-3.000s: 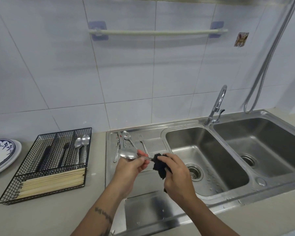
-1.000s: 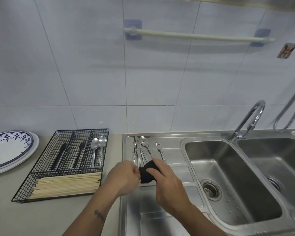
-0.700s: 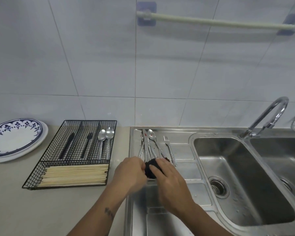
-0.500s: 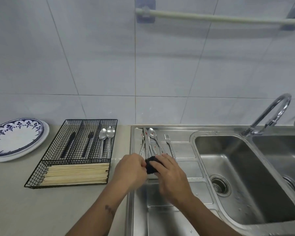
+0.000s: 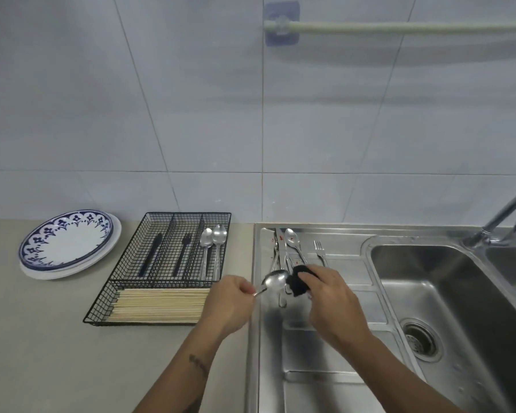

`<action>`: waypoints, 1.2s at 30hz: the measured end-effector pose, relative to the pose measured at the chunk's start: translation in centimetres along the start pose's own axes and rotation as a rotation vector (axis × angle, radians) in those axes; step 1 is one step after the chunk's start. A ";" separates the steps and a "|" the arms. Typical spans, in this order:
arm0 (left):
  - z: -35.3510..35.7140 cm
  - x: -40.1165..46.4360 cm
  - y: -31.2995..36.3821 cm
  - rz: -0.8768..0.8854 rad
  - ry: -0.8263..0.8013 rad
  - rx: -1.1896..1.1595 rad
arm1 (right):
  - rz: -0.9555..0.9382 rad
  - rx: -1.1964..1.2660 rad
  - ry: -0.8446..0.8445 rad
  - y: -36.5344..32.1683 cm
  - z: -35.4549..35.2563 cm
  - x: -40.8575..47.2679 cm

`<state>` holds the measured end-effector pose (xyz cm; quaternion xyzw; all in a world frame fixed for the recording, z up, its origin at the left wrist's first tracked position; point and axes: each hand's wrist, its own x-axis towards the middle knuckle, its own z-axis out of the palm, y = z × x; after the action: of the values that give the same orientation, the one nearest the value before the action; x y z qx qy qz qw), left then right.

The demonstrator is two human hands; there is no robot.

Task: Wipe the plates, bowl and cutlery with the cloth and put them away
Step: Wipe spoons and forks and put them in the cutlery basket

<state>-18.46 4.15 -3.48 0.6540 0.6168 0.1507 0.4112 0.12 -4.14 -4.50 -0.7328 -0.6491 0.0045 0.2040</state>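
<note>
Two hands on it: left hand (image 5: 230, 302) pinches the spoon (image 5: 274, 282) handle above the drainboard (image 5: 325, 347), right hand (image 5: 331, 296) bunches the cloth (image 5: 299, 282) at the bowl. Wipe both faces, then into the wire tray (image 5: 164, 263).

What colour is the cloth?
Black; the cloth shows in the head view, in the right hand.

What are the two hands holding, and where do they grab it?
The left hand pinches a spoon by its handle. The right hand clutches a bunched black cloth against the spoon's bowl.
</note>
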 end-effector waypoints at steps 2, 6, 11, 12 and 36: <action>-1.4 1.2 -0.8 -0.110 0.034 -0.253 | 0.021 0.030 0.043 -0.3 -0.4 1.0; -4.5 4.8 -1.7 -0.219 0.150 -0.484 | 0.021 0.156 0.067 -0.2 0.4 1.9; -5.6 9.1 -1.3 -0.191 0.207 -0.382 | 0.081 0.209 0.011 1.0 2.2 0.9; -5.3 9.7 -1.3 -0.192 0.218 -0.366 | 0.099 0.221 0.000 1.4 2.3 0.6; 14.8 10.2 7.5 0.226 0.029 0.206 | 0.488 0.201 0.145 11.1 3.0 -3.4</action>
<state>-0.95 9.15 -10.39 0.7558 0.5572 0.1416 0.3135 9.33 -7.38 -11.48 -0.8420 -0.4333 0.0655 0.3145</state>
